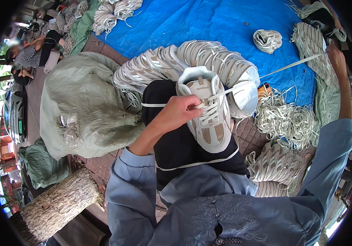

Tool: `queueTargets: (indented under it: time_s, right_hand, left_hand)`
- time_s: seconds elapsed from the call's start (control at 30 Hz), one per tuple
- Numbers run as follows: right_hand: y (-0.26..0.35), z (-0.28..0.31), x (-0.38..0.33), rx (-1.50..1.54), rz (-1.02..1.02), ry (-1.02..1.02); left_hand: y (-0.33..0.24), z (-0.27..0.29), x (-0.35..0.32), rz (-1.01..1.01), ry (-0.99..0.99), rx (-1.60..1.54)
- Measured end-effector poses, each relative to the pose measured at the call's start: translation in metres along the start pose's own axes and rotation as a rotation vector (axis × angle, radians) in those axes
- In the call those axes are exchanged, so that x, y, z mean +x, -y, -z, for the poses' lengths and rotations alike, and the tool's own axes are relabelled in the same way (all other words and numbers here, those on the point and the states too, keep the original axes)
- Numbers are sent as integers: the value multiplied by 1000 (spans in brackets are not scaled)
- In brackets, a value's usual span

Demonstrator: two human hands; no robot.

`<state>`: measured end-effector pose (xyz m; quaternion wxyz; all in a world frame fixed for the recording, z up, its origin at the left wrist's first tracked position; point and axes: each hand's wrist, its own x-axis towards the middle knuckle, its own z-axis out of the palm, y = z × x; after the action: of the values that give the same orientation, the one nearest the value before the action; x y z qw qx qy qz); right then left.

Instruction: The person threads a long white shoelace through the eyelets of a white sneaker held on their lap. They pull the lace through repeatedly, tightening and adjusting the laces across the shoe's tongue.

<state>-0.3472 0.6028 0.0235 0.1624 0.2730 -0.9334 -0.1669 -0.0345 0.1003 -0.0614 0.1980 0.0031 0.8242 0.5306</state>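
Note:
A white and beige sneaker (pixel 218 140) lies across my dark-trousered lap, toe toward me, laced partway up its front. My left hand (pixel 180 111) is closed at its upper eyelets, pinching the white shoelace (pixel 295 64). One length of that lace runs taut from the shoe up to the far right, where the fingers of my right hand (pixel 335 55) are closed on it, arm stretched out. Another pale lace strand passes left of my left hand and loops over my thighs. Whether the sneaker has a sole is hidden.
Nested sneakers (pixel 213 53) curve behind my lap on a blue tarp (pixel 184 20). A heap of loose laces (pixel 284 117) lies right, with more stacked shoes (pixel 274 164) nearer. A pale woven sack (pixel 81 110) and a tree trunk (pixel 61 203) are left. Other people sit far left.

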Motion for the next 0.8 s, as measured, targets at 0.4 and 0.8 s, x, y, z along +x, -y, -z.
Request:
queueTargets:
  time_s: [0.4, 0.8]
  right_hand:
    - [9, 4, 0, 33, 40, -64]
    - [-13, -2, -7, -24, 43, -111]
  left_hand:
    - [-15, 27, 21, 120, 42, -274]
    - [-19, 14, 28, -26, 27, -206]
